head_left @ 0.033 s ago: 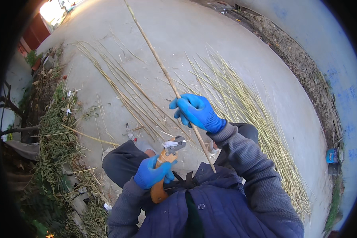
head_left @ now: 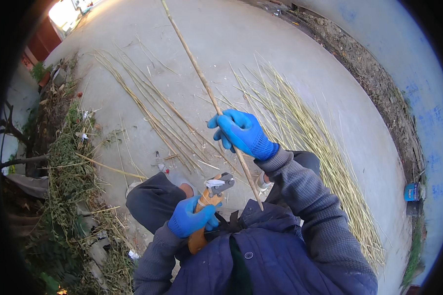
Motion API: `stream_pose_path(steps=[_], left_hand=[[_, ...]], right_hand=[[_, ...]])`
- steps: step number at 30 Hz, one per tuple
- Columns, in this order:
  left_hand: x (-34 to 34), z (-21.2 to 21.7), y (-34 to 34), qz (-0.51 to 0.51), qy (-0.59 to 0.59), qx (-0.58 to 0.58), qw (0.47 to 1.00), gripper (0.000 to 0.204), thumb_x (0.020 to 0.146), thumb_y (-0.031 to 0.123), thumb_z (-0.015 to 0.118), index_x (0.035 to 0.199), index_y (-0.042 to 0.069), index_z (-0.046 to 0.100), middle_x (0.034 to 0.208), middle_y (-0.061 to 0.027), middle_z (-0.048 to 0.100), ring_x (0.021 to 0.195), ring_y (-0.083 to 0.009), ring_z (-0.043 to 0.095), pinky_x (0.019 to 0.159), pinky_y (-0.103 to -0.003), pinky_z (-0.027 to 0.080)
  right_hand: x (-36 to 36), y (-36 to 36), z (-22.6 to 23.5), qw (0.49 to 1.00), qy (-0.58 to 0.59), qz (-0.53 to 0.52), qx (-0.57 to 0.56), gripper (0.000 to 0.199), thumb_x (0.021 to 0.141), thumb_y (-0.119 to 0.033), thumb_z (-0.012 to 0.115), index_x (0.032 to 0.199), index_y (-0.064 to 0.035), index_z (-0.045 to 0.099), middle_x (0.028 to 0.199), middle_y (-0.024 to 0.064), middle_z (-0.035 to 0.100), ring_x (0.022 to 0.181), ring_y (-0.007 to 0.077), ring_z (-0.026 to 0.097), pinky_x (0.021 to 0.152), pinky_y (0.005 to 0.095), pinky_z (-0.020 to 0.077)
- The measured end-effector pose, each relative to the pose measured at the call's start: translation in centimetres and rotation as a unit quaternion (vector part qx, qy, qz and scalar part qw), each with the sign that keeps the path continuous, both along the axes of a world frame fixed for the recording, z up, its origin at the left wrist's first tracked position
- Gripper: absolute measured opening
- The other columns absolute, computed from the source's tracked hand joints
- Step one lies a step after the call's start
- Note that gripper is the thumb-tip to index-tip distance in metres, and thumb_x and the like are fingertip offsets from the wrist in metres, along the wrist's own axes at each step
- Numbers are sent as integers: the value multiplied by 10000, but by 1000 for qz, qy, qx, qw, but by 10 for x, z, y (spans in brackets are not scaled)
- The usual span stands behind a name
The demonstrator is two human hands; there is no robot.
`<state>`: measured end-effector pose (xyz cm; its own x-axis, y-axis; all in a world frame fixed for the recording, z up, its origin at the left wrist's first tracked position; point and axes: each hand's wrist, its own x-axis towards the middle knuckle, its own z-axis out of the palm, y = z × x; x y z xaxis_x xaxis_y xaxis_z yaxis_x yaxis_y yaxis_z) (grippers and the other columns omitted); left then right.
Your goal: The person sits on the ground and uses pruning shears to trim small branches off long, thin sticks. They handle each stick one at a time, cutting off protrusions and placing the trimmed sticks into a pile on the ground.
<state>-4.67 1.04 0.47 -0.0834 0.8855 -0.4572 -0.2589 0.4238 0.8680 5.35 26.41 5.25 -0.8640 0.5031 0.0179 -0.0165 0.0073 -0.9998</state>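
Observation:
Both hands wear blue gloves. My right hand (head_left: pixel 243 132) is closed round a long thin brown stalk (head_left: pixel 198 70), which slants from the top of the view down to the jacket at my lap. My left hand (head_left: pixel 192 217) grips a wooden-handled tool (head_left: pixel 210 197) with a grey metal head and a white wrap or piece at its end. The tool's head points up and right, apart from the stalk. Fingers hide the middle of its handle, and its exact kind I cannot make out.
A large pile of yellowish stalks (head_left: pixel 325 157) lies on the concrete floor (head_left: pixel 192 29) at right. Several longer stalks (head_left: pixel 155 118) lie at centre left. Cut leafy greenery (head_left: pixel 66 172) heaps along the left edge. A blue container (head_left: pixel 412 192) stands by the right wall.
My right hand has shifted slightly left and up, and the stalk's lower end has swung a little left. The tool's head has tipped slightly right.

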Motion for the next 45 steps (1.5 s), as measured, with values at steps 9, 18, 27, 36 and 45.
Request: stream_pose_path(steps=[9, 18, 27, 36, 45], left_hand=[[24, 13, -22, -81, 102, -3, 992, 290, 905, 228, 671, 1050, -19, 624, 762, -81, 720, 689, -145, 699, 658, -302, 553], [31, 12, -19, -13, 95, 4, 995, 250, 900, 110, 624, 1089, -53, 603, 769, -97, 701, 667, -137, 679, 615, -286, 542], [29, -1, -14, -20, 159, -1, 987, 241, 870, 178, 680, 993, -27, 644, 772, -110, 724, 687, -152, 713, 619, -298, 551], [23, -8, -21, -69, 144, 26, 987, 299, 870, 207, 697, 1036, -36, 643, 773, -102, 725, 712, -148, 706, 661, -306, 548], [18, 7, -26, -87, 102, 18, 991, 247, 887, 179, 668, 1024, -24, 638, 762, -89, 720, 704, -141, 698, 667, -300, 547]], right_hand=[[-40, 14, 25, 987, 38, -148, 54, 310, 964, -278, 551, 986, 7, 669, 642, 37, 594, 565, 93, 597, 643, 269, 540], [-36, 12, 15, 962, 14, -260, 83, 285, 884, -303, 665, 853, -20, 641, 608, 8, 565, 530, 79, 577, 505, 242, 472], [-29, -6, -11, 932, -60, -326, 149, 312, 852, -341, 662, 901, -33, 665, 594, 20, 575, 545, 97, 552, 558, 288, 477], [6, -9, -9, 987, 9, -159, 33, 311, 955, -245, 574, 1140, 0, 623, 767, 62, 665, 638, 123, 632, 618, 269, 530], [10, 13, -6, 986, 16, -168, -12, 298, 930, -239, 658, 1063, 25, 619, 823, 65, 658, 683, 111, 645, 628, 259, 526]])
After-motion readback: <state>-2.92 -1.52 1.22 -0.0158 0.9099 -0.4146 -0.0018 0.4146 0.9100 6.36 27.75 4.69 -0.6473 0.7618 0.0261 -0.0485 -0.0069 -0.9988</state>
